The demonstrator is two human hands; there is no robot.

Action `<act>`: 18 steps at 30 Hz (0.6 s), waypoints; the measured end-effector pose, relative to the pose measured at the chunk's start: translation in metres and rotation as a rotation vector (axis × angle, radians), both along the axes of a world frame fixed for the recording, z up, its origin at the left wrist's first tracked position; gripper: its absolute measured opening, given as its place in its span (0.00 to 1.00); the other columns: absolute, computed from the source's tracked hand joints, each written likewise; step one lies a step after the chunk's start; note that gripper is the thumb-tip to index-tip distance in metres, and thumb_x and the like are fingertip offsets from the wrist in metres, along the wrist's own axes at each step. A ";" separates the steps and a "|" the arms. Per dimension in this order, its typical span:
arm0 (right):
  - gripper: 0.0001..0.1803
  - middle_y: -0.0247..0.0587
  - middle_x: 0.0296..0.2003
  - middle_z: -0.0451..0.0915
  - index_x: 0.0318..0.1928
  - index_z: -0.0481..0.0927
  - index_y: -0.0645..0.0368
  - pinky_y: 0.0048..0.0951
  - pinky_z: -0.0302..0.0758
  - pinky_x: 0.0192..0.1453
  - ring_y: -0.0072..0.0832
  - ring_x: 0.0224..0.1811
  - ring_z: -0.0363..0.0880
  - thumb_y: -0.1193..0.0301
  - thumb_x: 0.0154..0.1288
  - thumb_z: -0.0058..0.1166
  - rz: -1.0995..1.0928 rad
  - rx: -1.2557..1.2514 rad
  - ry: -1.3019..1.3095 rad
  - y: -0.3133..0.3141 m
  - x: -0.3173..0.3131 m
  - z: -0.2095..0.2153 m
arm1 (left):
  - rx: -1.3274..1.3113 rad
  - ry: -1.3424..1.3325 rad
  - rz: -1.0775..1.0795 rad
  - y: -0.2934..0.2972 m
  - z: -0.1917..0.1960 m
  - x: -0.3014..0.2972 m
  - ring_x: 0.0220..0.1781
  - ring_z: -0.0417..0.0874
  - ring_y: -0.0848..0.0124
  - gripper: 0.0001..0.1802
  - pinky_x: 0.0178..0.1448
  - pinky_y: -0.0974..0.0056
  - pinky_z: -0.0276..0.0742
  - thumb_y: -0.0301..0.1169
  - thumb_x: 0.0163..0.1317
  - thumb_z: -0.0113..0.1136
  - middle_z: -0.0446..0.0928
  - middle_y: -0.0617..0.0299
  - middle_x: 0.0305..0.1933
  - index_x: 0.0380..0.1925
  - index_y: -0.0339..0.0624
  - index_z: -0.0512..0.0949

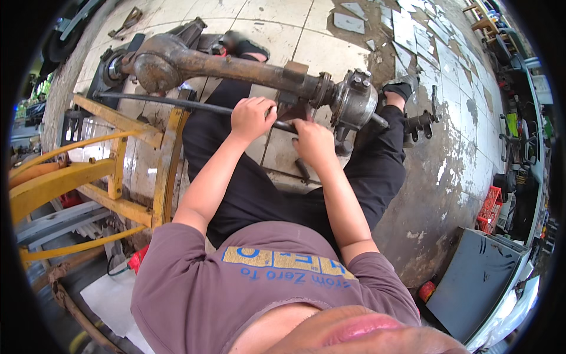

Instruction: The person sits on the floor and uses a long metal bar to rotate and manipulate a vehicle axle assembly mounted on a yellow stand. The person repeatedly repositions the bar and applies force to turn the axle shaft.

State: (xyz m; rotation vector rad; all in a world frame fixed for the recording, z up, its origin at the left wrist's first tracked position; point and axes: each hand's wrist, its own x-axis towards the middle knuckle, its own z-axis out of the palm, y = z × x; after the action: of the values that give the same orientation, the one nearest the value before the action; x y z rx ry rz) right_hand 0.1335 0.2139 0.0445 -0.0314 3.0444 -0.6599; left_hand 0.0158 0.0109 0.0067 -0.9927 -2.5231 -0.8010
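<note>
A rusty vehicle axle housing [236,72] lies across in front of me, with a rounded bulge at its left and a grey metal hub [354,101] at its right end. A long dark metal rod [177,102] runs along its near side. My left hand [252,120] is closed round this rod, close to its right end. Just to the right, my right hand [313,143] closes on the rod's end; the fingertips are partly hidden behind the hand. On the floor below my right hand lies a short dark cylindrical piece [302,169].
My legs [365,183] spread either side of the work. A yellow metal frame [168,171] stands close at my left. Metal parts [420,125] lie beyond my right foot. Broken tiles [407,32] lie at far right, near a red crate [490,207] and grey cabinet [471,277].
</note>
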 end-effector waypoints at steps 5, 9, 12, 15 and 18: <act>0.21 0.46 0.44 0.93 0.55 0.88 0.54 0.53 0.88 0.53 0.51 0.50 0.93 0.66 0.61 0.74 0.039 0.019 0.009 -0.001 0.007 0.016 | -0.008 0.002 0.014 0.001 0.001 -0.003 0.41 0.91 0.60 0.05 0.50 0.53 0.83 0.36 0.67 0.68 0.89 0.65 0.36 0.36 0.50 0.89; 0.18 0.47 0.45 0.93 0.52 0.88 0.54 0.53 0.88 0.53 0.51 0.51 0.93 0.67 0.62 0.73 -0.007 0.101 -0.077 0.010 -0.004 -0.025 | 0.014 -0.007 -0.005 0.007 0.002 -0.001 0.41 0.91 0.61 0.06 0.50 0.53 0.82 0.36 0.67 0.68 0.89 0.66 0.36 0.35 0.50 0.90; 0.17 0.48 0.45 0.93 0.51 0.87 0.54 0.53 0.88 0.52 0.52 0.51 0.93 0.67 0.61 0.73 0.036 0.007 -0.010 -0.004 0.001 0.019 | -0.014 0.003 0.023 -0.004 -0.001 -0.007 0.42 0.91 0.61 0.05 0.51 0.53 0.83 0.36 0.68 0.69 0.89 0.66 0.38 0.36 0.51 0.89; 0.22 0.48 0.45 0.93 0.57 0.87 0.52 0.53 0.88 0.54 0.51 0.52 0.93 0.66 0.62 0.73 -0.016 0.115 -0.132 0.009 -0.003 -0.019 | -0.006 -0.020 -0.008 0.007 0.003 -0.002 0.41 0.91 0.61 0.05 0.51 0.54 0.83 0.36 0.68 0.69 0.89 0.66 0.38 0.37 0.51 0.89; 0.26 0.47 0.47 0.93 0.62 0.87 0.49 0.52 0.88 0.55 0.51 0.53 0.92 0.65 0.63 0.74 0.023 0.036 -0.093 -0.003 -0.004 0.013 | -0.004 -0.009 0.020 -0.001 0.001 -0.007 0.41 0.90 0.60 0.05 0.51 0.53 0.82 0.36 0.68 0.69 0.89 0.66 0.37 0.37 0.50 0.89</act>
State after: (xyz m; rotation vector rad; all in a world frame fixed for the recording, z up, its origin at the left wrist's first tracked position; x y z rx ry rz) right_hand 0.1298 0.2112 0.0575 -0.0341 2.9617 -0.5873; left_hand 0.0085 0.0095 0.0077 -0.9660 -2.5392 -0.7961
